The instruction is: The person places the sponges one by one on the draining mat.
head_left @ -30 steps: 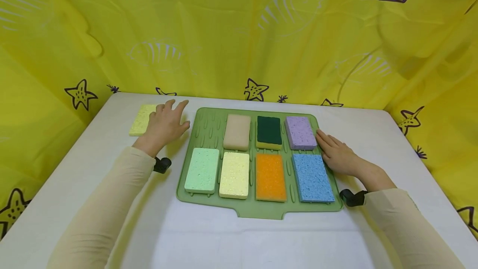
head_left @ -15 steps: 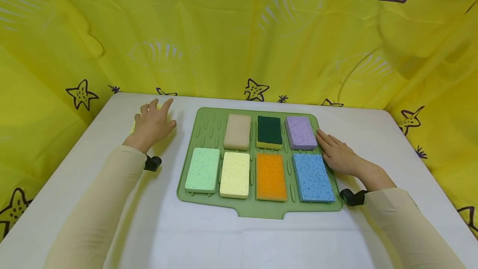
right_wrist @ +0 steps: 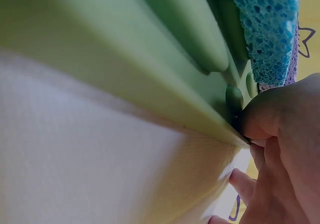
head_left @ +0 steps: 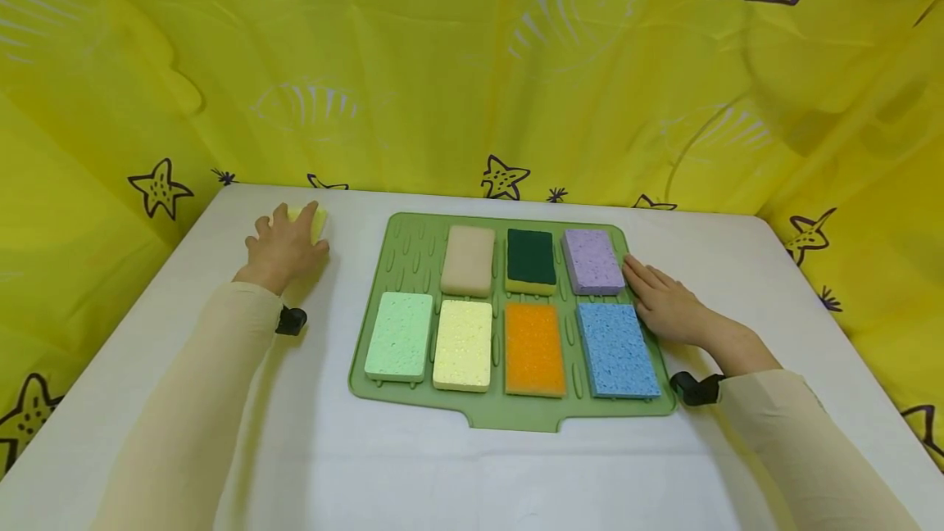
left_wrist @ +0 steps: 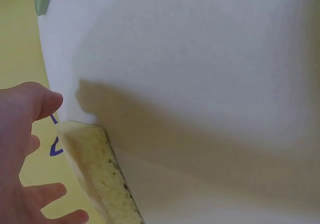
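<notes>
My left hand (head_left: 283, 248) is over a pale yellow sponge (head_left: 319, 224) on the table's back left, covering much of it in the head view. Its fingers are spread. In the left wrist view, thumb and fingers stand apart over the sponge's top, and its porous side (left_wrist: 107, 169) faces the camera. On the other side, my right hand (head_left: 671, 306) rests at the right edge of a green ridged mat (head_left: 413, 240), fingers extended, beside the blue sponge (head_left: 618, 351) and the purple sponge (head_left: 594, 262). In the right wrist view, the thumb (right_wrist: 262, 116) lies on the mat's edge.
More sponges lie on the mat in two rows: beige (head_left: 469, 260), dark green-topped (head_left: 531, 259), mint (head_left: 399, 336), pale yellow (head_left: 463, 346) and orange (head_left: 534, 349). The mat's back left corner is bare. A yellow patterned curtain (head_left: 442, 64) hangs behind the white table (head_left: 398, 482).
My left hand has moved left and slightly down, away from the mat to over the loose yellow sponge. The right hand and the sponges on the mat stay where they were.
</notes>
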Tool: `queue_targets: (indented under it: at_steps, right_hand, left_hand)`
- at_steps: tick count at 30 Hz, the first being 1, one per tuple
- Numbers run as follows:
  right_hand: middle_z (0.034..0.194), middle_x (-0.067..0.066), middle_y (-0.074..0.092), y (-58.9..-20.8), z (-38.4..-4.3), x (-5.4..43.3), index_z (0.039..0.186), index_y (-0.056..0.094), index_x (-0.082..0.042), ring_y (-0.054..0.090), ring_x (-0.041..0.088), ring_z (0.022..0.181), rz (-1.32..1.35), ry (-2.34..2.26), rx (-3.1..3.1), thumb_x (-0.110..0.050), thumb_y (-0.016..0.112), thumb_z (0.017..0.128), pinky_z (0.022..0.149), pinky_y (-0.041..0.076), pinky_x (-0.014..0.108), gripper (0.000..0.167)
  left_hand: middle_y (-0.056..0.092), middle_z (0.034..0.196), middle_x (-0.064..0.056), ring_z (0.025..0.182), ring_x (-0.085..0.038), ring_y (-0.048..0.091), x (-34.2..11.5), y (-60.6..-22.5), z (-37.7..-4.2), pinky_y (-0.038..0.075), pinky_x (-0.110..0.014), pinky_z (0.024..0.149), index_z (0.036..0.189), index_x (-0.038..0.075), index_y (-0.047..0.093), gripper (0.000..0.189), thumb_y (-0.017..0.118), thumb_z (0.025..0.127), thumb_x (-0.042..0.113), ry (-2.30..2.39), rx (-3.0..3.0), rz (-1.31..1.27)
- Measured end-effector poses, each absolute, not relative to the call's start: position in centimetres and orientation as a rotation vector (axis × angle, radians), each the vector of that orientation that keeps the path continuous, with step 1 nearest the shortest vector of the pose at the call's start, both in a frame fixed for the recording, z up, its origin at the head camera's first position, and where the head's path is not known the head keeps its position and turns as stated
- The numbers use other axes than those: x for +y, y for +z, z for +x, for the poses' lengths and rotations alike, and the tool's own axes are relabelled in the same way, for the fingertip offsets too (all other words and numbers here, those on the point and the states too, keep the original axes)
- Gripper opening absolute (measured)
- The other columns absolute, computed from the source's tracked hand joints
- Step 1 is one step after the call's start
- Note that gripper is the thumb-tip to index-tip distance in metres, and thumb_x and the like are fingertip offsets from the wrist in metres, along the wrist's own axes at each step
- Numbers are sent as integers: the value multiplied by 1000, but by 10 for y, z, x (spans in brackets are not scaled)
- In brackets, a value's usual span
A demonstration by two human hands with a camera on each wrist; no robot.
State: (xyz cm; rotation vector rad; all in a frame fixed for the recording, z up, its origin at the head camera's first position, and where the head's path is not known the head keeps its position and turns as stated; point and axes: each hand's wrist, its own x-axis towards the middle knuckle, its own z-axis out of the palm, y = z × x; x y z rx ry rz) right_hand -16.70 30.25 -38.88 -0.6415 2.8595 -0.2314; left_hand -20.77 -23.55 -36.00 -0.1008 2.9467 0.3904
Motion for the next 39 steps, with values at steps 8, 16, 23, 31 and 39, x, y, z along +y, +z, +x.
queue_targets:
  at_steps: [8,16,23,31,39]
  right_hand:
    - [159,29,21,-387,-166,301,150,27,13,25,56,140,-628,-235,2855,-12,40,101,106,26,75,56]
    - [159,29,21,-387,-167,301,149,27,13,25,57,140,-650,-241,2862,-11,41,101,106,28,74,56]
    - [159,30,22,-388,-168,301,149,28,14,26,56,140,-653,-225,2868,-11,41,101,106,29,74,56]
    - [159,29,22,-388,-167,301,149,28,13,27,55,140,-643,-221,2876,-11,41,101,103,29,76,55]
    - [159,30,22,-387,-166,301,149,27,13,26,56,140,-632,-223,2870,-11,41,101,105,28,75,56]
  left_hand:
    - [8,152,-43,132,-69,16,-240,-363,-209,23,-79,101,157,10,15,67,46,101,31,379,2903,-116]
    - [6,149,-47,126,-71,20,-241,-363,-208,25,-77,98,156,9,15,62,40,102,29,407,2842,-128]
    - [14,141,-53,124,-71,21,-241,-361,-207,25,-75,98,155,8,19,58,37,103,23,403,2864,-121]
    - [20,138,-52,120,-69,26,-239,-366,-208,29,-74,96,154,6,23,56,39,101,20,386,2909,-123]
    - [24,135,-51,112,-67,32,-237,-367,-207,33,-73,92,150,5,28,53,40,100,18,388,2950,-117]
